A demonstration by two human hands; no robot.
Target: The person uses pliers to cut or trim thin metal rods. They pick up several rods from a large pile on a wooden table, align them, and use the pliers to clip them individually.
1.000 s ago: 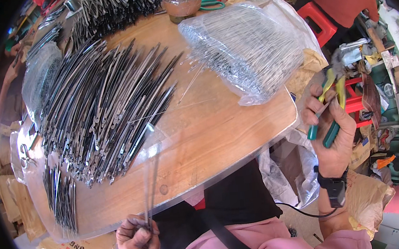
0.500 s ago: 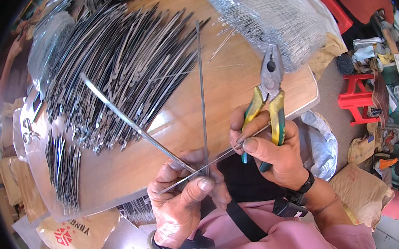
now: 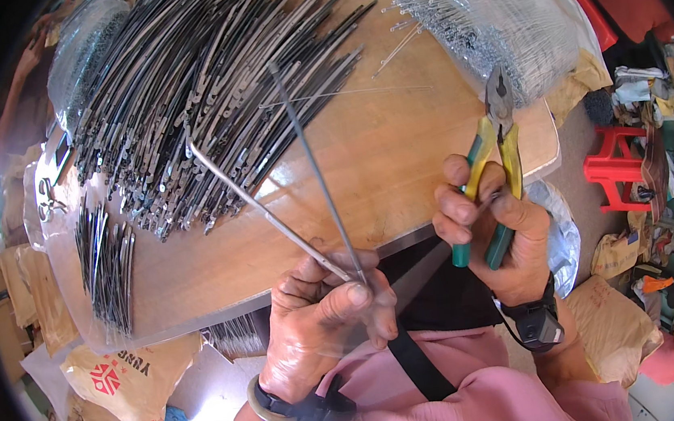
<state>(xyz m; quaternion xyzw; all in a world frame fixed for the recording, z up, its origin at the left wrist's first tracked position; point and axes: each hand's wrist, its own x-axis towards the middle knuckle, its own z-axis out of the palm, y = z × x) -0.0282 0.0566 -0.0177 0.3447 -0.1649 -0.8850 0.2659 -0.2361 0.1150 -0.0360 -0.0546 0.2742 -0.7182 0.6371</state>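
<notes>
My left hand (image 3: 307, 319) is closed, pinching the near ends of two narrow metal strips between thumb and fingers. The lighter strip (image 3: 272, 217) slants up to the left; the darker strip (image 3: 316, 166) rises more steeply, so they form a V. In my right hand (image 3: 521, 225) are combination pliers (image 3: 499, 109) with yellow and green handles, jaws pointing up and away. My right thumb and fingertips also come together in front of the handles. A faint, motion-smeared thin wire seems to run between the hands; its ends cannot be made out.
A large heap of dark metal strips (image 3: 205, 101) covers the left of the wooden table (image 3: 396, 148), with a smaller bundle (image 3: 108, 273) nearer me. A plastic bag of thin wires (image 3: 490, 25) lies far right. Beyond the table stands a red stool (image 3: 617, 167).
My right hand with the pliers has moved right, away from my left hand. The wire, earlier sharp across both hands, is now smeared. The strips' far ends have shifted.
</notes>
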